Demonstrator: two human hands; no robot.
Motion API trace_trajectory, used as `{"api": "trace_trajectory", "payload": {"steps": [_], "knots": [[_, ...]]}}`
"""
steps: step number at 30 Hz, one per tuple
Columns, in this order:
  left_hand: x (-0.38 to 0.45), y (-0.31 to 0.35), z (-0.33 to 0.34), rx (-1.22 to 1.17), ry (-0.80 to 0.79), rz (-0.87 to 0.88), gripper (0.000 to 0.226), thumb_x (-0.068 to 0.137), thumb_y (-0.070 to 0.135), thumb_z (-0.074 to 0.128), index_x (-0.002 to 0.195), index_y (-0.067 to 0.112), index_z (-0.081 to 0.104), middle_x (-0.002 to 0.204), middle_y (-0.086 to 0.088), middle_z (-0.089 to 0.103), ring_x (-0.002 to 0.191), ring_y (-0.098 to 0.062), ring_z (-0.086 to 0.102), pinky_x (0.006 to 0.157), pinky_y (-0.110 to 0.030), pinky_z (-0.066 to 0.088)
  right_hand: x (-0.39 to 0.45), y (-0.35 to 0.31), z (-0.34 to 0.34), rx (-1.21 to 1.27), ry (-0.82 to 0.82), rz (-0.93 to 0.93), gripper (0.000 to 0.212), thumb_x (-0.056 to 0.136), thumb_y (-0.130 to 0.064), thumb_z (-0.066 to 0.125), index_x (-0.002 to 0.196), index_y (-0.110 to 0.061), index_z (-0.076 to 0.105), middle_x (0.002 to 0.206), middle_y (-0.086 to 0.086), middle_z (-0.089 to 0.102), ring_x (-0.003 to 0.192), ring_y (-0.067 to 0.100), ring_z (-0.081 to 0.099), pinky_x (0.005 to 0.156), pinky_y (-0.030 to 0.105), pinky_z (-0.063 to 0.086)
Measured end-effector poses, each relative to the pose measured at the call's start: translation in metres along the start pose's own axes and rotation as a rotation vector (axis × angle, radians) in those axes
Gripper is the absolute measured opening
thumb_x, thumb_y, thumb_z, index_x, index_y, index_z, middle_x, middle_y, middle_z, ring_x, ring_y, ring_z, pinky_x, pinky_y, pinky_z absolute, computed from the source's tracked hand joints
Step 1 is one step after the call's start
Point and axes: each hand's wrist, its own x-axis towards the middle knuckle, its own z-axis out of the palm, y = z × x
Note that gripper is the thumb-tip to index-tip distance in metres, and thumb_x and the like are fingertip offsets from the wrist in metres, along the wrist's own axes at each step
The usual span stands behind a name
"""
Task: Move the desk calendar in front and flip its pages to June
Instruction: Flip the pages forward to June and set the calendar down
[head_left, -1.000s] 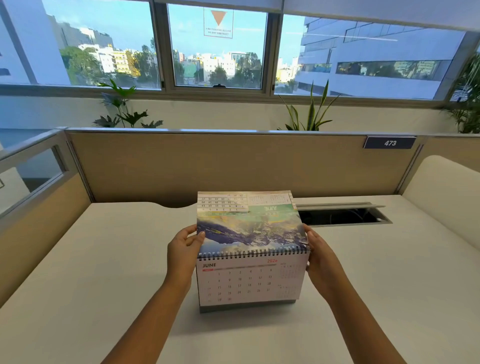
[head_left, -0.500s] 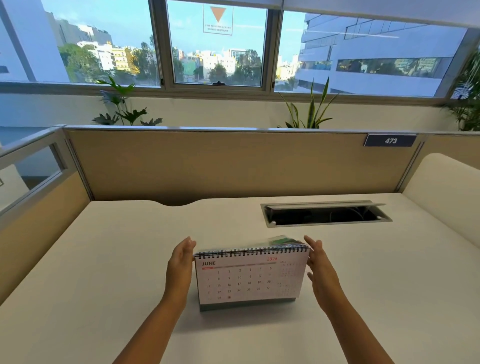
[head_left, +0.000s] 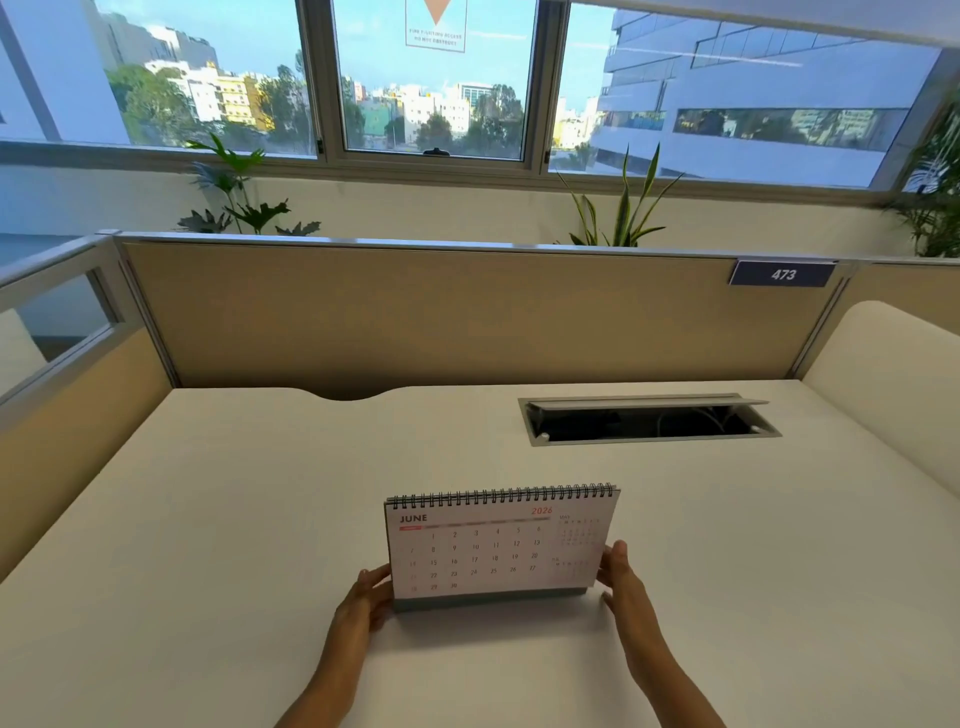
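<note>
The desk calendar (head_left: 498, 545) stands upright on the white desk (head_left: 234, 519), close in front of me. Its front page reads JUNE 2026, under a black spiral binding along the top edge. My left hand (head_left: 366, 603) holds the calendar's lower left corner, fingers curled against the edge and grey base. My right hand (head_left: 618, 577) holds the lower right edge, fingertips on the side of the page. Both forearms reach in from the bottom of the view.
An open cable hatch (head_left: 649, 421) with a raised grey lid is set in the desk at the back right. Beige partition walls (head_left: 441, 312) enclose the desk at the back and both sides. Plants and windows lie beyond.
The lifted picture page has dropped over the back, leaving June in front. Both hands have slid down from the calendar's upper sides to its lower corners, and it has tilted slightly.
</note>
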Motion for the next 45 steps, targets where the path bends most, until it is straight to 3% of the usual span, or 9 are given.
{"api": "trace_trajectory", "payload": {"steps": [4, 7, 12, 26, 33, 35, 39, 43, 45], "knots": [[-0.002, 0.010, 0.006, -0.016, -0.017, -0.028, 0.043, 0.097, 0.027, 0.018, 0.121, 0.007, 0.046, 0.093, -0.001, 0.064, 0.083, -0.026, 0.056, 0.065, -0.020, 0.046, 0.005, 0.006, 0.002, -0.043, -0.015, 0.000, 0.117, 0.029, -0.100, 0.017, 0.114, -0.028, 0.050, 0.114, -0.001, 0.055, 0.109, 0.022, 0.049, 0.111, 0.048, 0.027], [-0.001, 0.011, 0.009, -0.020, -0.023, -0.041, 0.048, 0.095, 0.033, 0.014, 0.125, 0.008, 0.043, 0.117, -0.013, 0.056, 0.096, -0.028, 0.052, 0.091, -0.034, 0.040, 0.009, 0.006, 0.003, -0.034, -0.005, -0.014, 0.112, 0.028, -0.101, 0.015, 0.108, -0.031, 0.051, 0.109, -0.001, 0.057, 0.104, 0.022, 0.050, 0.108, 0.045, 0.028], [0.002, 0.008, 0.011, -0.017, -0.020, -0.043, 0.048, 0.096, 0.032, 0.014, 0.125, 0.008, 0.043, 0.123, -0.017, 0.053, 0.097, -0.026, 0.049, 0.096, -0.037, 0.034, 0.011, 0.011, 0.003, 0.012, -0.022, 0.031, 0.076, 0.071, -0.073, 0.009, 0.112, -0.027, 0.054, 0.109, 0.003, 0.061, 0.107, 0.024, 0.052, 0.107, 0.043, 0.028], [0.008, -0.005, 0.010, 0.085, -0.003, -0.006, 0.045, 0.095, 0.033, 0.016, 0.124, 0.011, 0.044, 0.120, -0.014, 0.054, 0.105, -0.030, 0.048, 0.100, -0.039, 0.032, 0.023, 0.020, -0.001, -0.053, -0.064, 0.048, 0.071, 0.084, -0.059, 0.005, 0.124, -0.024, 0.053, 0.109, -0.003, 0.061, 0.105, 0.022, 0.053, 0.107, 0.042, 0.028], [0.008, -0.015, -0.003, 0.105, 0.075, 0.118, 0.035, 0.096, 0.021, 0.022, 0.115, 0.007, 0.048, 0.117, -0.018, 0.056, 0.094, -0.032, 0.054, 0.088, -0.038, 0.037, 0.015, 0.023, -0.008, 0.101, 0.007, 0.015, 0.095, 0.061, -0.089, 0.016, 0.117, -0.023, 0.055, 0.112, -0.004, 0.063, 0.106, 0.017, 0.058, 0.094, 0.032, 0.041], [-0.003, -0.025, -0.011, 0.291, 0.193, 0.226, 0.027, 0.095, 0.018, 0.034, 0.102, 0.009, 0.058, 0.110, -0.015, 0.061, 0.099, -0.033, 0.056, 0.091, -0.041, 0.040, 0.009, 0.034, -0.013, -0.083, 0.123, -0.036, 0.110, 0.050, -0.095, 0.018, 0.119, -0.019, 0.056, 0.116, -0.005, 0.057, 0.112, 0.017, 0.052, 0.105, 0.036, 0.034], [-0.006, -0.062, -0.036, 0.988, 0.225, 0.346, 0.051, 0.091, 0.041, 0.019, 0.102, 0.018, 0.062, 0.113, -0.002, 0.066, 0.105, -0.029, 0.055, 0.082, -0.045, 0.046, -0.001, 0.076, -0.026, -0.896, 0.161, -0.212, 0.070, 0.091, -0.055, 0.012, 0.109, -0.018, 0.068, 0.117, 0.000, 0.067, 0.113, 0.021, 0.057, 0.094, 0.040, 0.043], [-0.005, -0.078, -0.045, 1.113, 0.116, 0.416, 0.046, 0.088, 0.049, 0.004, 0.126, 0.041, 0.029, 0.147, 0.027, -0.009, 0.127, -0.015, 0.022, 0.107, -0.028, -0.004, 0.000, 0.099, -0.030, -1.149, 0.157, -0.216, 0.075, 0.091, -0.049, 0.003, 0.104, -0.016, 0.070, 0.109, 0.001, 0.071, 0.110, 0.016, 0.041, 0.088, 0.038, 0.027], [-0.001, -0.077, -0.045, 1.141, 0.145, 0.518, 0.046, 0.087, 0.050, 0.004, 0.133, 0.047, 0.006, 0.144, 0.028, -0.020, 0.135, -0.006, -0.001, 0.105, -0.022, -0.016, -0.001, 0.098, -0.030, -1.197, 0.187, -0.252, 0.073, 0.091, -0.049, 0.003, 0.108, -0.017, 0.067, 0.110, 0.002, 0.071, 0.111, 0.016, 0.039, 0.089, 0.038, 0.026]]}}
